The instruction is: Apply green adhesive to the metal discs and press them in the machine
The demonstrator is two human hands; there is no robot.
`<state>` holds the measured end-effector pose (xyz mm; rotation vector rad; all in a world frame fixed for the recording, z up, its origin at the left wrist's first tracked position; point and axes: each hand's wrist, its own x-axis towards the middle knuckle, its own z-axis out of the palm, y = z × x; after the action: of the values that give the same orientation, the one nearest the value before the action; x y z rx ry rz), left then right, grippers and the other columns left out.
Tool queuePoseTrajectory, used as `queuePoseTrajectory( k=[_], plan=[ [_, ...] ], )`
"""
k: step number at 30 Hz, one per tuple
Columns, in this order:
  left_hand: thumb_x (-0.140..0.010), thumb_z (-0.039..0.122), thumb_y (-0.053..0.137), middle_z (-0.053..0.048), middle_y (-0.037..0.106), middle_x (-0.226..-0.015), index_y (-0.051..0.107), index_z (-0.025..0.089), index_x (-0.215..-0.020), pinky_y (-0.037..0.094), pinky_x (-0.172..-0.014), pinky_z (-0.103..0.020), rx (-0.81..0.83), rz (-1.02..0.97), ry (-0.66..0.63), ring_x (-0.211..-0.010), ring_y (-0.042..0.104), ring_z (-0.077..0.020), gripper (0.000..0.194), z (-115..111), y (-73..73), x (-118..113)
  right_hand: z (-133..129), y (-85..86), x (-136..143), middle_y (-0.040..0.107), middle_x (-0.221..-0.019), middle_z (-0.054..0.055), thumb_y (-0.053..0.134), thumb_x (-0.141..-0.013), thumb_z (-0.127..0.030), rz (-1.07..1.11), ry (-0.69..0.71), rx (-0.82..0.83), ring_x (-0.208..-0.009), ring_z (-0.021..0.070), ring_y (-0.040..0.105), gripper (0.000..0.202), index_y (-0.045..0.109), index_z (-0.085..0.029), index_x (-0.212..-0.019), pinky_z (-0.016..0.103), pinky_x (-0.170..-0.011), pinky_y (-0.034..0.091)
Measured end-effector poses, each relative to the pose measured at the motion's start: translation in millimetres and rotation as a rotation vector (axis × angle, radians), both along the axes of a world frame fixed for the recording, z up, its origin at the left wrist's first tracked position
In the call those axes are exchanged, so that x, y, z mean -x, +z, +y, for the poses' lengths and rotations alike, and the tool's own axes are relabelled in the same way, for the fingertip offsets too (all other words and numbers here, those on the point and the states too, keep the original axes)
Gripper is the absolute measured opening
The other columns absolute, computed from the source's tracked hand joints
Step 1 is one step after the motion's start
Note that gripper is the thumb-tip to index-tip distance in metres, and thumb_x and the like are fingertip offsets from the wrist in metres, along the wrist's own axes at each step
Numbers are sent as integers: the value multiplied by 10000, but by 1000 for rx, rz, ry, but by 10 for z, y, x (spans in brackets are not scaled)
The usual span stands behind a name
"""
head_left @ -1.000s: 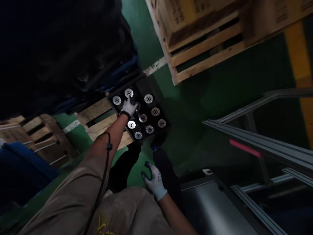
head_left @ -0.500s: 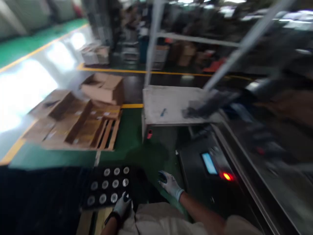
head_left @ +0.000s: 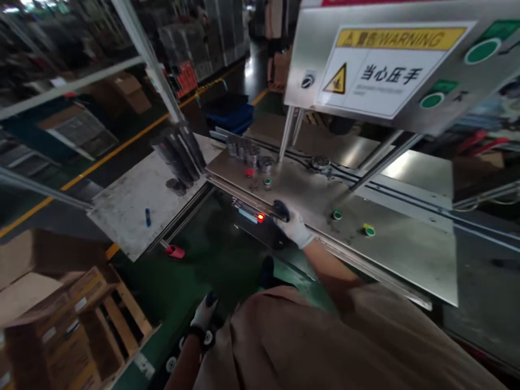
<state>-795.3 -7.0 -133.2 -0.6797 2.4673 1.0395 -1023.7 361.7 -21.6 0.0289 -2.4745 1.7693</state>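
My right hand (head_left: 293, 225), in a white glove with dark fingertips, is over the front edge of a steel worktable (head_left: 390, 260). Its fingers are partly curled and apart, with nothing visible between them. Just left of it are a lit red indicator (head_left: 260, 216) and a small display (head_left: 247, 215) below the table edge. My left hand (head_left: 204, 313), gloved the same way, hangs low beside my body. Pale round parts (head_left: 171, 364) lie on a dark surface under it. Its fingers are mostly hidden, so its grip is unclear.
Several metal cylinders (head_left: 247, 151) stand at the table's far left, near red (head_left: 249, 171) and green (head_left: 337, 215) buttons. Above hangs a control box with a warning sign (head_left: 390, 70). A side table (head_left: 125, 216) holds dark stacked parts (head_left: 181, 157). Cardboard (head_left: 69, 309) covers a pallet (head_left: 122, 325).
My view has swung right, bringing the steel table and warning box into sight. My right hand is now at the table's edge. The round parts have mostly left the view.
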Motion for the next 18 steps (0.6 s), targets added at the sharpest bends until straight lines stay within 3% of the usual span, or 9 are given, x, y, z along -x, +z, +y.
queuePoseTrajectory(
  k=[2, 5, 7, 9, 12, 14, 18],
  plan=[
    [-809, 217, 652, -124, 790, -1106, 744, 162, -1128, 622, -945, -356, -24, 1, 14, -1109, 752, -297, 336, 193, 94, 472, 207, 138, 669, 683, -1369, 179, 770, -740, -485, 77, -116, -5, -1256, 310, 666, 846, 506, -134, -1462, 481, -1146, 529],
    [-796, 192, 692, -162, 748, -1239, 720, 126, -1203, 554, -1093, -409, -57, 79, 17, -1243, 690, -305, 413, 435, 334, 1221, 252, 329, 1617, 611, -1450, 223, 859, -654, -458, 78, -200, -197, -1345, 353, 600, 993, 458, -100, -1490, 508, -1194, 480],
    [-784, 199, 728, -172, 707, -1327, 707, 121, -1247, 484, -1179, -455, -100, 159, -3, -1321, 637, -321, 470, 568, 526, 1701, 142, 386, 2075, 567, -1491, 249, 880, -635, -465, -10, -167, -368, -1381, 396, 561, 1008, 467, -95, -1476, 552, -1211, 442],
    [-824, 262, 734, -140, 668, -1406, 673, 149, -1332, 440, -1224, -444, -159, 248, -38, -1390, 581, -294, 523, 709, 730, 2124, 19, 374, 2317, 583, -1459, 262, 867, -652, -468, -84, -127, -504, -1382, 438, 539, 953, 498, -85, -1443, 616, -1202, 414],
    [-861, 405, 747, -125, 650, -1431, 594, 173, -1444, 450, -1216, -422, -315, 366, -103, -1397, 573, -273, 646, 1003, 1067, 2628, -6, 308, 2289, 625, -1386, 276, 820, -698, -440, -31, -88, -569, -1347, 452, 540, 840, 543, -52, -1389, 645, -1186, 404],
    [-851, 464, 779, -147, 639, -1432, 526, 185, -1511, 472, -1192, -450, -575, 462, -156, -1351, 607, -284, 760, 1267, 1315, 2907, 121, 328, 2100, 622, -1392, 277, 791, -718, -439, 149, -10, -528, -1329, 432, 551, 805, 555, -45, -1379, 614, -1189, 418],
    [-833, 557, 795, -131, 620, -1450, 494, 267, -1546, 498, -1161, -483, -1035, 446, -339, -1365, 592, -299, 827, 1852, 1753, 3432, 549, 643, 1661, 618, -1444, 192, 728, -773, -453, 535, 357, -410, -1345, 374, 566, 730, 563, -146, -1414, 561, -1174, 461]
  ],
)
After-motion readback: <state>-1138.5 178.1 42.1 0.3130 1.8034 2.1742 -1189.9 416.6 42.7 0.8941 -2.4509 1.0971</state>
